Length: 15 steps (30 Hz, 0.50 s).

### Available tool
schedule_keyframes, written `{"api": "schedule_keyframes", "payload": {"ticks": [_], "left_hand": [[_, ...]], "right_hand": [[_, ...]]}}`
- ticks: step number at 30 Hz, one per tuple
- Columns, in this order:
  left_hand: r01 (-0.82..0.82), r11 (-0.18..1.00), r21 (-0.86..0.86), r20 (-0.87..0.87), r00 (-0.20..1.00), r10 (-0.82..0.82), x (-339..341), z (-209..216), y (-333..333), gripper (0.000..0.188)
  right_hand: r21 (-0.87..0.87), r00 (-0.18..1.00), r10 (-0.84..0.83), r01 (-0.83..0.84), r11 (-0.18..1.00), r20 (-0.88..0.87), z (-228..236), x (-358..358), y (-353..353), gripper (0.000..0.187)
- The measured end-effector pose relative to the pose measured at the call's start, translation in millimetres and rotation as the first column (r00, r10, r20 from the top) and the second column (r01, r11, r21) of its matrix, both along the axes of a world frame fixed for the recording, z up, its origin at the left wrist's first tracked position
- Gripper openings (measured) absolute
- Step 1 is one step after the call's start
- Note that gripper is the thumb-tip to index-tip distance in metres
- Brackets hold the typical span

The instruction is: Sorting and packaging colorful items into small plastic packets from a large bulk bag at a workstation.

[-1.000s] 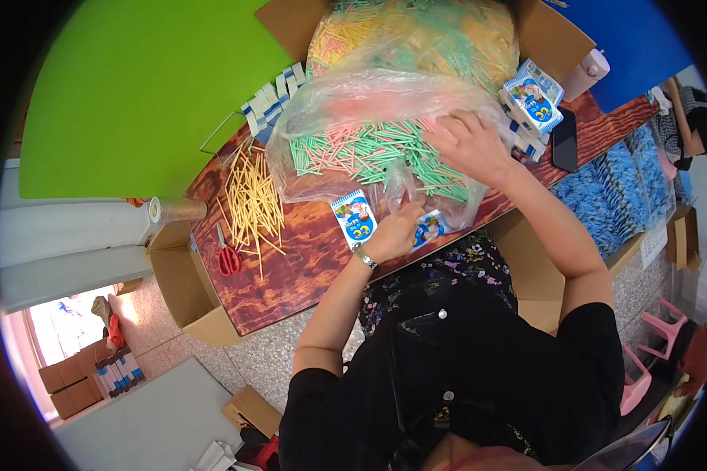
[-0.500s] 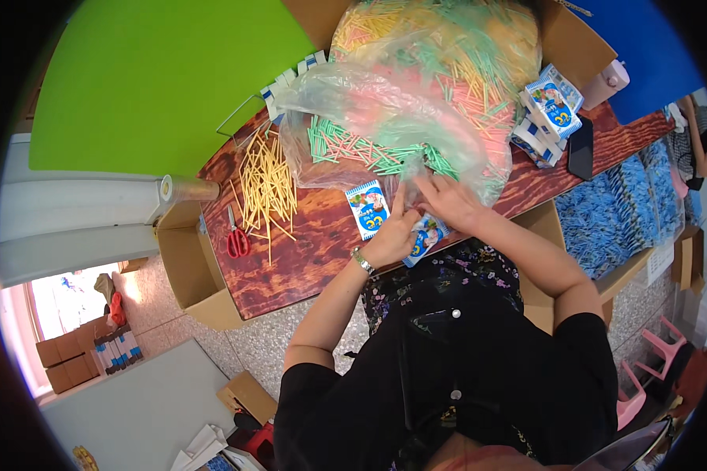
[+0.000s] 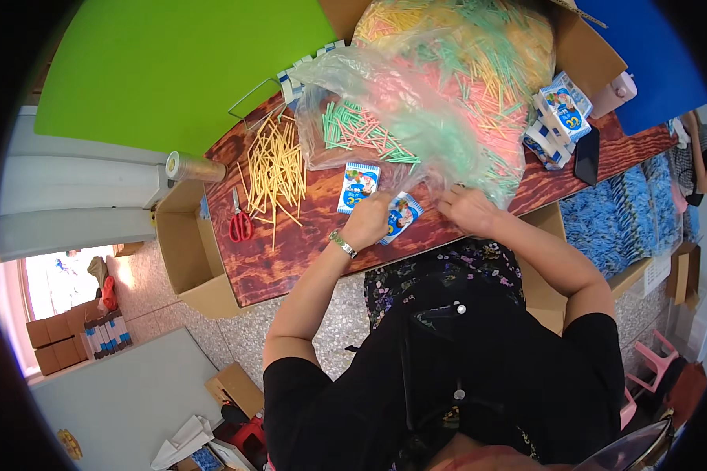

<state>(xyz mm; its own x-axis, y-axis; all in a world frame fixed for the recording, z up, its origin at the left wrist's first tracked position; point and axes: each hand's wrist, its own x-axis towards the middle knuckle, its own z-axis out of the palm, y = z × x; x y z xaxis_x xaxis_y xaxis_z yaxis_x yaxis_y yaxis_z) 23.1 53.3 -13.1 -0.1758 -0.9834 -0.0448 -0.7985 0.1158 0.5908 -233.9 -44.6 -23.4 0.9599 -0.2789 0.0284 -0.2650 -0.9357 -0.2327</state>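
A large clear plastic bag (image 3: 456, 118) full of pink, green and yellow sticks lies on the dark red wood-grain table (image 3: 291, 271). My left hand (image 3: 367, 222), fingers drawn together, is between two small blue and white packets: one packet (image 3: 357, 187) lies flat to its upper left, and a second packet (image 3: 401, 217) is tilted at its right, partly covered by the hand. What its fingertips pinch is too small to make out. My right hand (image 3: 471, 210) has its fingers bent and closed on the near edge of the plastic bag.
Loose yellow sticks (image 3: 276, 173) and red-handled scissors (image 3: 240, 224) lie on the left. More packets (image 3: 564, 110) and a phone (image 3: 587, 157) are at the right. Cardboard boxes (image 3: 188, 243) stand beside the table; one holds blue packets (image 3: 624, 212). A green board (image 3: 188, 71) rises behind.
My hands, close together at the bag's near edge before, have moved apart, the left one leftward. The second packet now shows more fully. The whole view has shifted slightly.
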Motion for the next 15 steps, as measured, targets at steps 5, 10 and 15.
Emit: {"api": "schedule_keyframes", "payload": {"ticks": [5,10,15], "left_hand": [[0.032,0.999,-0.039,-0.106,0.994,-0.036,-17,25,-7,0.017],[0.195,0.975,-0.107,-0.255,0.942,-0.217,-39,27,-40,0.025],[0.394,0.919,0.016,-0.164,0.908,-0.386,-50,8,-58,0.05]], "right_hand": [[-0.024,0.997,-0.022,0.02,1.0,-0.069,2,-6,6,0.022],[0.05,0.996,-0.078,0.079,0.996,-0.032,21,-27,3,0.024],[-0.079,0.944,-0.314,0.322,0.943,0.1,40,-64,-16,0.037]]}}
